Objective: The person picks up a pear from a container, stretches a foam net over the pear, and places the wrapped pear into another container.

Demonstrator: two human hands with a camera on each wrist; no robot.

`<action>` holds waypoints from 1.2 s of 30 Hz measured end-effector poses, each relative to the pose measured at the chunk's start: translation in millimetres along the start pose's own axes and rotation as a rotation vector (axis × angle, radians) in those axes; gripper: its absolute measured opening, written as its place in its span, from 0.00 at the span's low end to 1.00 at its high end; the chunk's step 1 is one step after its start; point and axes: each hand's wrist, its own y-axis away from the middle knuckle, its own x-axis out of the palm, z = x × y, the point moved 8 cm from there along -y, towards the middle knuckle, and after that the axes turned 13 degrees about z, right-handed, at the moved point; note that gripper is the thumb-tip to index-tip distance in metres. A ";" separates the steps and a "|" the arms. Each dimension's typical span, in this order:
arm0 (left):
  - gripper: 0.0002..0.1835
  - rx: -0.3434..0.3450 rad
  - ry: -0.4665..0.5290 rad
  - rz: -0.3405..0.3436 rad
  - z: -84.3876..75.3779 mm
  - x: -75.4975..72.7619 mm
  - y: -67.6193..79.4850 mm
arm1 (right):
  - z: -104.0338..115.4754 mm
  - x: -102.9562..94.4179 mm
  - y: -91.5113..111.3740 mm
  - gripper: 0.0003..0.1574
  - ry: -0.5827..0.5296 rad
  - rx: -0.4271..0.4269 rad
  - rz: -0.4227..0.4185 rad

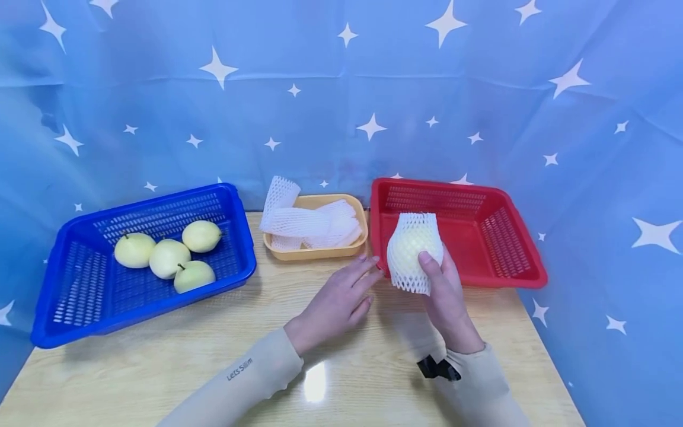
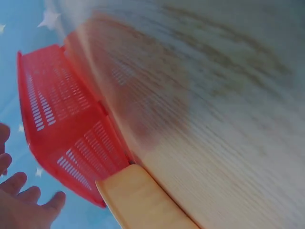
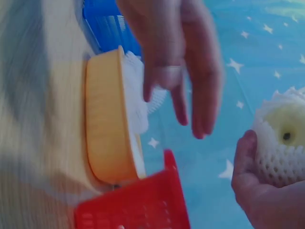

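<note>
A pale yellow pear (image 3: pixel 281 125) sits inside a white foam net sleeve (image 1: pixel 413 252). My right hand (image 1: pixel 447 299) grips the sleeved pear above the near left edge of the red basket (image 1: pixel 512 273). In the right wrist view one end of the pear shows through the sleeve's opening. My left hand (image 1: pixel 337 299) is to the left of the pear, apart from it, with its fingers extended and nothing in them. Several unwrapped pears (image 1: pixel 169 258) lie in the blue basket (image 1: pixel 74 320) at the left.
A small yellow tray (image 1: pixel 290 255) between the two baskets holds several white foam net sleeves (image 1: pixel 315 224), one sticking up past its rim. All stand on a wooden table (image 1: pixel 256 356). A blue curtain (image 1: pixel 320 118) with white stars hangs behind.
</note>
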 end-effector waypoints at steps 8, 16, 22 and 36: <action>0.36 -0.059 -0.144 0.132 4.5 22.1 -1.1 | 21.5 -19.1 -2.9 0.25 0.001 -0.062 -0.033; 0.39 -0.032 -0.229 0.105 -2.0 21.2 -6.8 | 55.5 -57.2 -8.9 0.24 0.094 -0.034 -0.098; 0.37 -0.020 -0.283 0.127 -4.7 19.5 -10.7 | 65.8 -88.7 -29.7 0.25 0.207 0.123 -0.071; 0.37 -0.018 -0.294 0.139 -4.4 20.1 -10.7 | 70.9 -131.7 -106.9 0.35 0.976 0.467 0.173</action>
